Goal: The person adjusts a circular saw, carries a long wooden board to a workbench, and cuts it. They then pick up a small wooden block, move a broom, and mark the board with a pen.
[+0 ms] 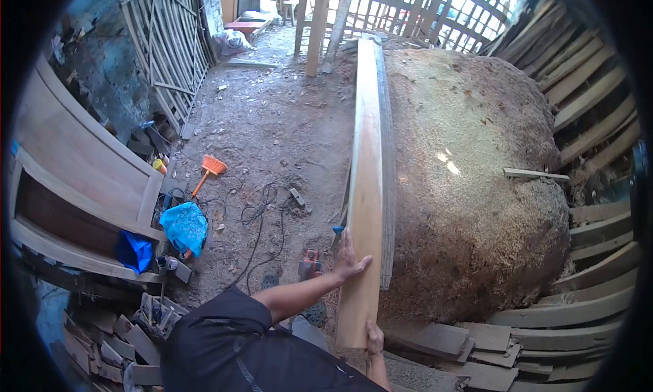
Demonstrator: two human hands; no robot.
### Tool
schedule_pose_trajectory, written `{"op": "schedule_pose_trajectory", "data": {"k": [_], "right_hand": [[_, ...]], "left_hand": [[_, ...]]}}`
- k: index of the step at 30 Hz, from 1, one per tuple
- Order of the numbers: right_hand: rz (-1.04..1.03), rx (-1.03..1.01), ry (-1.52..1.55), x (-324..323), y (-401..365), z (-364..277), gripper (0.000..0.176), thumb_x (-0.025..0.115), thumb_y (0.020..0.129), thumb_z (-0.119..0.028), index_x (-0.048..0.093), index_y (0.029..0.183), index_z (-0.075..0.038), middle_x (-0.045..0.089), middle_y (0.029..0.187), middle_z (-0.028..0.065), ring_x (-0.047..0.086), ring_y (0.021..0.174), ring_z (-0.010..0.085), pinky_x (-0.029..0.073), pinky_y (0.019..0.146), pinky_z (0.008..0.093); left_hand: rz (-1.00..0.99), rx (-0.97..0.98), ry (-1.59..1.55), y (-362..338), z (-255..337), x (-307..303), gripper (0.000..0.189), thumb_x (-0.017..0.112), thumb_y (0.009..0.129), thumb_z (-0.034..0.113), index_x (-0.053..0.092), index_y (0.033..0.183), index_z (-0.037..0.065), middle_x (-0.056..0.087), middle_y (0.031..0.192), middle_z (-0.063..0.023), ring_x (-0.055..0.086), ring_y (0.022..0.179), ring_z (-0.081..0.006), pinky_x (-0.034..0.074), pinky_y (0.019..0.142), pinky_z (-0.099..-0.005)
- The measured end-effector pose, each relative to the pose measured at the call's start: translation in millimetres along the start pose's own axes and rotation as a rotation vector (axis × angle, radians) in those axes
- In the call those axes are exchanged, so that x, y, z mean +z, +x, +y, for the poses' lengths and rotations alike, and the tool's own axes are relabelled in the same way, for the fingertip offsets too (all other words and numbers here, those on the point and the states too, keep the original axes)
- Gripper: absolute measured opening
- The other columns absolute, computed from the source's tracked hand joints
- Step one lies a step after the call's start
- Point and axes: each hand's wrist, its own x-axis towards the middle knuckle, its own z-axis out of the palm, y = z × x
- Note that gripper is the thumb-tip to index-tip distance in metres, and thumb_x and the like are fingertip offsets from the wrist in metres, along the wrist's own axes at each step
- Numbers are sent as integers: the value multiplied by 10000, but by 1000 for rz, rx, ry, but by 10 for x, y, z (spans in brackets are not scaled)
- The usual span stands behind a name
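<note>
A long, smooth wooden plank runs from near my body toward the far end of the yard. My left hand rests against its left edge, fingers stretched forward and thumb spread over the top face. At the near end, my right hand is closed around the right edge of the plank; its fingertips are partly hidden. Along the plank's right side lies a rough grey board. Just ahead of my left hand a small blue object sticks out beside the plank. An orange-and-grey power tool stands on the ground left of it.
A large heap of sawdust fills the right side, with stacked boards around it. Left on the ground are a cable, an orange broom and a light-blue bag. A wooden door panel leans at the left.
</note>
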Motion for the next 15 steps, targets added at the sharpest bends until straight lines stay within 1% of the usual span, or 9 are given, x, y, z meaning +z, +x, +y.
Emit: {"op": "schedule_pose_trajectory", "data": {"k": [1,3,4,6,9,11,13,15], "right_hand": [[-16,22,56,127,83,-156,588,619,979,-445,599,1287,54,661,1193,126,622,1071,208,494,921,332],[-94,47,54,251,329,-314,683,604,972,-528,557,1330,51,642,1242,151,633,1113,240,500,944,361],[-88,53,45,325,408,-382,683,604,972,-528,557,1330,51,642,1242,151,633,1113,240,500,944,361],[-72,111,79,401,573,-496,720,602,968,-547,528,1362,52,638,1259,158,632,1139,245,494,974,370],[-50,48,60,382,624,-439,743,608,962,-556,515,1377,54,635,1272,163,636,1135,245,499,978,373],[-60,57,54,377,519,-465,735,619,960,-540,511,1381,53,635,1272,156,632,1143,244,502,973,365],[-78,48,10,324,467,-428,681,621,969,-493,530,1364,54,637,1266,141,620,1151,232,496,973,358],[-8,23,81,180,403,-91,570,606,991,-401,569,1328,58,658,1195,108,634,1068,218,495,923,338]], "left_hand": [[7,8,21,186,-95,37,1216,792,785,464,47,1545,-126,153,1582,-376,179,1492,-496,195,1240,-477],[-2,-1,34,504,-273,110,1236,793,778,469,26,1547,-121,134,1592,-370,174,1496,-492,197,1241,-471],[-3,-10,26,632,-338,116,1236,793,778,469,26,1547,-121,134,1592,-370,174,1496,-492,197,1241,-471],[-15,-16,32,872,-339,119,1239,797,779,475,33,1538,-137,142,1587,-371,173,1499,-471,188,1248,-430],[-31,-36,-5,868,-225,35,1238,800,777,465,33,1537,-138,142,1589,-367,176,1502,-461,194,1247,-431],[-22,-39,-23,812,-220,26,1245,801,773,466,25,1538,-137,145,1590,-364,176,1503,-458,195,1248,-427],[-25,-51,-90,690,-169,11,1241,802,774,437,6,1545,-121,157,1589,-361,186,1499,-463,205,1242,-427],[-38,-113,-116,442,13,-53,1230,802,779,378,-28,1562,-82,180,1586,-357,220,1489,-463,236,1230,-420]]}}
